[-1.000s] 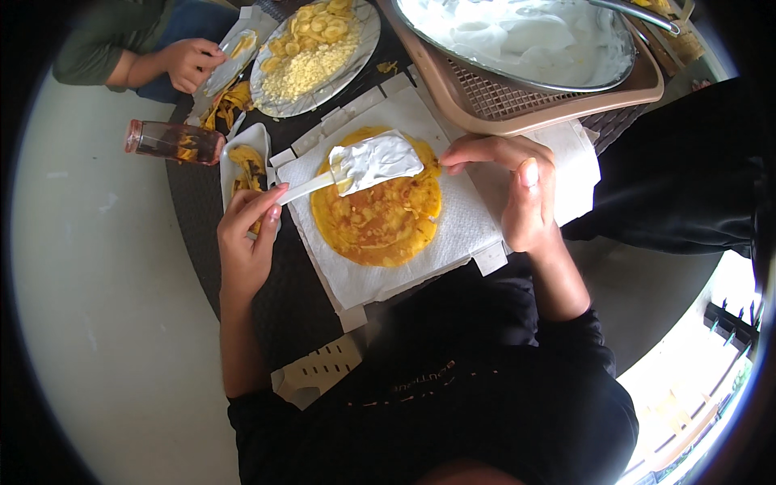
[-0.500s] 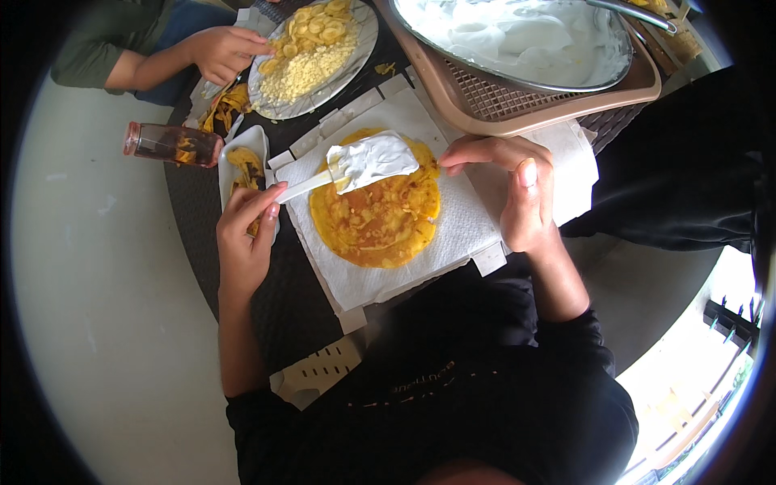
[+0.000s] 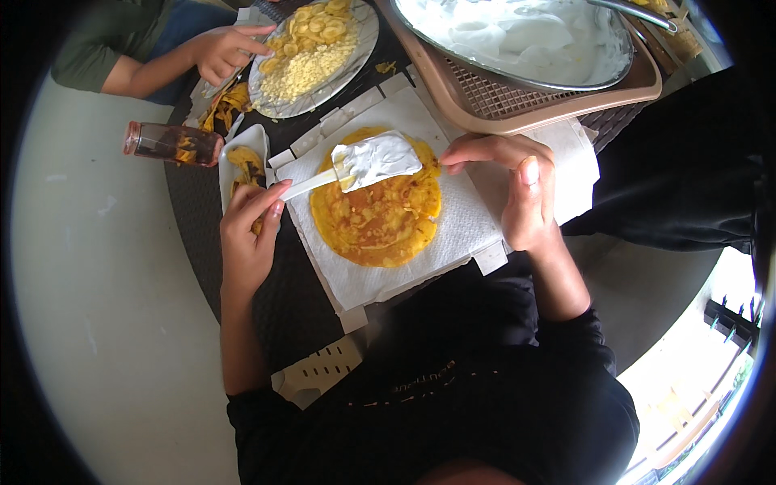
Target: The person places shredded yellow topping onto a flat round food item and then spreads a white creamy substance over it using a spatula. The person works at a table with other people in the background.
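Observation:
A round golden-brown pancake [image 3: 376, 230] lies on a white paper towel [image 3: 469, 218] spread over a flattened cardboard box. Pinched by its white handle, a spatula [image 3: 311, 184] is in my left hand [image 3: 249, 234]. Its blade, loaded with white cream [image 3: 378, 159], is over the far part of the pancake; whether it touches cannot be told. My right hand [image 3: 521, 190] is beside the pancake's right edge, fingers bent toward it and thumb apart, with nothing seen in its grasp. The fingertips are at or very near the rim.
A large metal bowl [image 3: 517, 77] of cream sits on a brown plastic basket [image 3: 485, 125] at far right. At far left, a person's hand [image 3: 222, 52] is by a plate [image 3: 360, 61] of sliced bananas and crumbly yellow bits. Near it are a glass jar [image 3: 174, 145] and a white dish [image 3: 257, 141] with banana peel.
My left hand and the cream-laden spatula have shifted slightly to the right. The other person's fingers have moved a little by the plate. My right hand is almost unmoved.

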